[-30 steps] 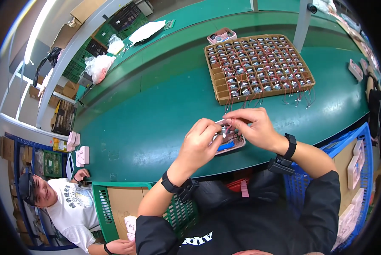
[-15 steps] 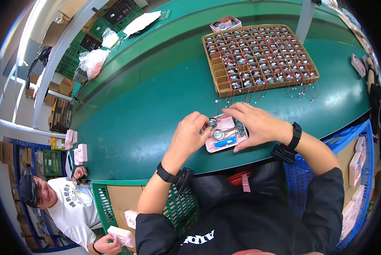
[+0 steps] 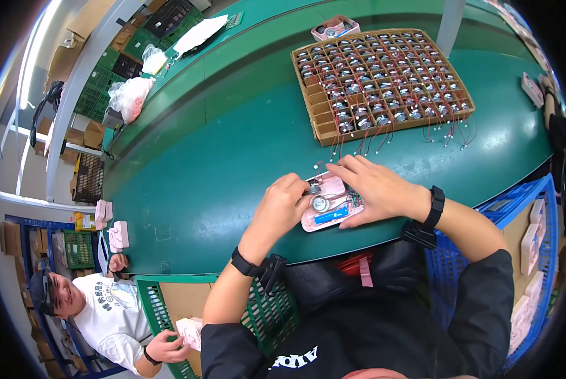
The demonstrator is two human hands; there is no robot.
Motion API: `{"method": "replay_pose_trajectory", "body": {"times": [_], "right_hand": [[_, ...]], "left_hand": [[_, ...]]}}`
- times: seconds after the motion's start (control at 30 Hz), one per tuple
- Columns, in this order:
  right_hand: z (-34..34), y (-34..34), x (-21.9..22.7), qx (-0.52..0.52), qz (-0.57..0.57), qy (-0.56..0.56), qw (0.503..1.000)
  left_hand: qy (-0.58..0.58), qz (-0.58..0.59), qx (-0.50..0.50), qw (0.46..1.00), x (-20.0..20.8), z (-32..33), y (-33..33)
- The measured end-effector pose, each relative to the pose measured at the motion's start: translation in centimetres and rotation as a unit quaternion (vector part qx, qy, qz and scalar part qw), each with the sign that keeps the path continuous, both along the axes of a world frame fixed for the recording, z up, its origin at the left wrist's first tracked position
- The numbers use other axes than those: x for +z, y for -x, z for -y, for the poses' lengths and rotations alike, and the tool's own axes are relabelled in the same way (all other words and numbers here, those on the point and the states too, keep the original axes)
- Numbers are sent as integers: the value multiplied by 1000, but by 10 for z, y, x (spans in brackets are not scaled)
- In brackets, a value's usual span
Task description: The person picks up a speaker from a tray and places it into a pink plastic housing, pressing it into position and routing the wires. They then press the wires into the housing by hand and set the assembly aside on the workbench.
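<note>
Cardboard tray (image 3: 324, 129): flat, brown, gridded into small cells, far right of the green tabletop (image 3: 220, 164); most cells hold small metal parts with red wires. Clear plastic bags (image 3: 130, 96): two, crumpled, at the tabletop's far left edge (contents unclear). Brown cartons (image 3: 84, 136): stacked on the floor at left, beside green crates. White-and-pink boxes (image 3: 529, 237): standing in the blue crate at right. No screens or signs in view.

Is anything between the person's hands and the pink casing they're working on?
Nothing visible. The left hand and right hand both rest directly on the open pink casing lying on the green table. The cardboard tray of parts sits apart, farther back.
</note>
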State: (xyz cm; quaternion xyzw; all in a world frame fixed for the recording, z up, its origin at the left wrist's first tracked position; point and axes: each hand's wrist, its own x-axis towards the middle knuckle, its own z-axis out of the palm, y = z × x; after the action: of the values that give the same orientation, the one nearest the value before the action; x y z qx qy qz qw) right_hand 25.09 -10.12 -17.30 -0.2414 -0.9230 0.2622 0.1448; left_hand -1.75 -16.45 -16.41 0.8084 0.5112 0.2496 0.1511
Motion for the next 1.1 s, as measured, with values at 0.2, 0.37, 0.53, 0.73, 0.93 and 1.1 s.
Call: {"method": "replay_pose_trajectory", "body": {"times": [0.2, 0.37, 0.53, 0.73, 0.93, 1.1], "right_hand": [[5, 6, -2, -20, -14, -33, 999], [11, 4, -2, -13, -9, -14, 1000], [10, 1, -4, -23, -7, 5, 1000], [5, 3, 0, -23, 0, 24, 999], [6, 6, 0, -38, -9, 56, 998], [12, 13, -1, -23, -55, -2, 998]], "left_hand": [[-27, -74, -13, 997, 3, -4, -4], [6, -31, 3, 999, 5, 5, 3], [17, 23, -5, 1000, -1, 0, 12], [60, 79, -27, 995, -7, -15, 20], [48, -14, -24, 998, 9, -10, 15], [-22, -106, -38, 993, 23, -3, 11]]}}
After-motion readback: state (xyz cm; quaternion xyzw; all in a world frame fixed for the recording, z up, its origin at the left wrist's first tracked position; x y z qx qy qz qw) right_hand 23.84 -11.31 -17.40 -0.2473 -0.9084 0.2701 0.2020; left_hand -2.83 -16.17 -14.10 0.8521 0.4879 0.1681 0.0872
